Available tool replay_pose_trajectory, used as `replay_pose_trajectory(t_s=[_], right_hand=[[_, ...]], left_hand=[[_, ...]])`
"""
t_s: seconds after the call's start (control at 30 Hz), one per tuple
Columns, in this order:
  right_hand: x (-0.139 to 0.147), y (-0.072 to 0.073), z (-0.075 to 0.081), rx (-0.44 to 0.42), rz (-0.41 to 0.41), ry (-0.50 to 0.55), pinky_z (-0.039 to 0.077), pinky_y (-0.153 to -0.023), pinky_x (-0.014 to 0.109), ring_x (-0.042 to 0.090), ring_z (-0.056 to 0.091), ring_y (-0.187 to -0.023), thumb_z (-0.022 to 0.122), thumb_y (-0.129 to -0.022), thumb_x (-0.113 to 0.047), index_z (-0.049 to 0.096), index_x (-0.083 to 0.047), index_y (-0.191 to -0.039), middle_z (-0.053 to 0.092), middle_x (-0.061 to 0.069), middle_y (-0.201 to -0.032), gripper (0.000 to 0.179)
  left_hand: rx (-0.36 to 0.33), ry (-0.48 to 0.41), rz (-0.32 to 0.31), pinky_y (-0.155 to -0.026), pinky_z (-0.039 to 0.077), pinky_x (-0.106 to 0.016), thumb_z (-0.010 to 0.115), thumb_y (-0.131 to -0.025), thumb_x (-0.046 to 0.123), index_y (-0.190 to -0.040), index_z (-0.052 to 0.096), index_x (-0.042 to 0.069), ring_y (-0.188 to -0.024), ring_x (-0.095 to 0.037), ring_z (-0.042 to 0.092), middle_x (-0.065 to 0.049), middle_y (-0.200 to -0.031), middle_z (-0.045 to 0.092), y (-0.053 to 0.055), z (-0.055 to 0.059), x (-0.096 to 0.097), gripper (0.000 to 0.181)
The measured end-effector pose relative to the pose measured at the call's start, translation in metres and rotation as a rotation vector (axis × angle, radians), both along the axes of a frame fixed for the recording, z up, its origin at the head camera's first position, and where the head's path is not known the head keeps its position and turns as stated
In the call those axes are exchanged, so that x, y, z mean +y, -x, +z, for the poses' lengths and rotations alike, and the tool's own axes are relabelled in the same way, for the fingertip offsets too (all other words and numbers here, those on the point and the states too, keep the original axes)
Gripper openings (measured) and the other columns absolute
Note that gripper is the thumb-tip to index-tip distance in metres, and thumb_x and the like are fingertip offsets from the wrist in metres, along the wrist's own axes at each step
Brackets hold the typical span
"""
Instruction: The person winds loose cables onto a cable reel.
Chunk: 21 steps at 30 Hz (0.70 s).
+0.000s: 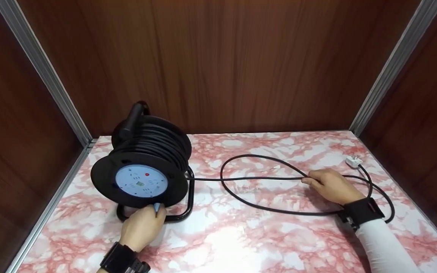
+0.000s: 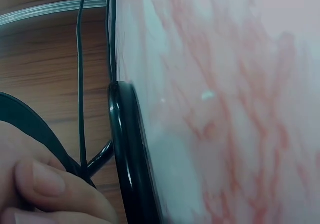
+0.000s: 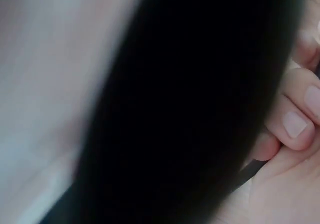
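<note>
A black cable reel (image 1: 139, 189) stands on its tubular frame at the left, with a pale blue socket panel on its front and black cable (image 1: 154, 138) wound on the drum. At the disc's lower edge my left hand (image 1: 142, 227) pinches a small light-blue winding knob (image 1: 157, 206); in the left wrist view its fingers (image 2: 55, 184) are curled beside the frame tube. On the right, my right hand (image 1: 334, 185) grips the loose cable that runs from the drum. Curled fingers (image 3: 295, 124) show in the right wrist view, largely covered by a blurred black length close to the lens.
Loose cable forms a wide loop (image 1: 249, 155) between reel and right hand, then another bend behind the right wrist. A white plug (image 1: 354, 162) lies at the back right of the marbled tabletop (image 1: 222, 242). Wood-grain panels (image 1: 218, 68) enclose the back and sides.
</note>
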State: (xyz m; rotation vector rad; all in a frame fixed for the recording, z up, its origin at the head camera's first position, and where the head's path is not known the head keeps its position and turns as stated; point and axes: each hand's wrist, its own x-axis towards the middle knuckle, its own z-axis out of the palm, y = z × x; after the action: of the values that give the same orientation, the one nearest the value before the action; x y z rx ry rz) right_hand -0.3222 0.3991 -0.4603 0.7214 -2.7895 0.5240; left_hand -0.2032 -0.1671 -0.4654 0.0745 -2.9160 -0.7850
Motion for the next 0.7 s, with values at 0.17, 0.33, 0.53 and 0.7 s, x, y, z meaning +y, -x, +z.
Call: replay_pose_trajectory(t_s=[0.17, 0.33, 0.53, 0.7], right_hand=[[-0.005, -0.004, 0.005, 0.007, 0.001, 0.019, 0.038, -0.063, 0.033, 0.01, 0.047, -0.063, 0.065, -0.104, -0.047, 0.054, -0.029, -0.078, 0.044, -0.014, -0.064, 0.034], [-0.009, -0.006, 0.01, 0.019, 0.02, 0.02, 0.039, -0.063, 0.033, 0.01, 0.048, -0.063, 0.064, -0.105, -0.047, 0.057, -0.03, -0.081, 0.047, -0.014, -0.067, 0.03], [-0.001, -0.006, 0.011, 0.012, -0.031, -0.021, 0.042, -0.068, 0.037, 0.012, 0.052, -0.069, 0.06, -0.106, -0.051, 0.064, -0.026, -0.086, 0.054, -0.014, -0.073, 0.032], [0.007, -0.004, 0.01, 0.036, -0.043, -0.026, 0.042, -0.068, 0.037, 0.013, 0.052, -0.068, 0.059, -0.106, -0.05, 0.063, -0.024, -0.084, 0.053, -0.013, -0.071, 0.034]], left_hand=[[-0.035, -0.015, 0.004, -0.066, 0.053, -0.062, 0.044, -0.111, 0.038, -0.076, 0.067, 0.008, -0.076, -0.039, 0.072, -0.017, -0.087, 0.074, 0.0, 0.001, -0.003, 0.052], [-0.058, -0.025, -0.003, -0.067, 0.053, -0.062, 0.042, -0.111, 0.038, -0.071, 0.064, 0.011, -0.075, -0.036, 0.072, -0.016, -0.087, 0.073, 0.0, 0.002, -0.012, 0.053], [-0.094, -0.014, 0.032, -0.067, 0.051, -0.061, 0.039, -0.111, 0.041, -0.07, 0.059, 0.013, -0.073, -0.033, 0.069, -0.011, -0.077, 0.067, -0.003, 0.004, -0.025, 0.053], [-0.091, -0.008, 0.071, -0.068, 0.052, -0.062, 0.039, -0.111, 0.044, -0.075, 0.063, 0.012, -0.078, -0.035, 0.071, -0.011, -0.079, 0.068, -0.007, 0.008, -0.039, 0.054]])
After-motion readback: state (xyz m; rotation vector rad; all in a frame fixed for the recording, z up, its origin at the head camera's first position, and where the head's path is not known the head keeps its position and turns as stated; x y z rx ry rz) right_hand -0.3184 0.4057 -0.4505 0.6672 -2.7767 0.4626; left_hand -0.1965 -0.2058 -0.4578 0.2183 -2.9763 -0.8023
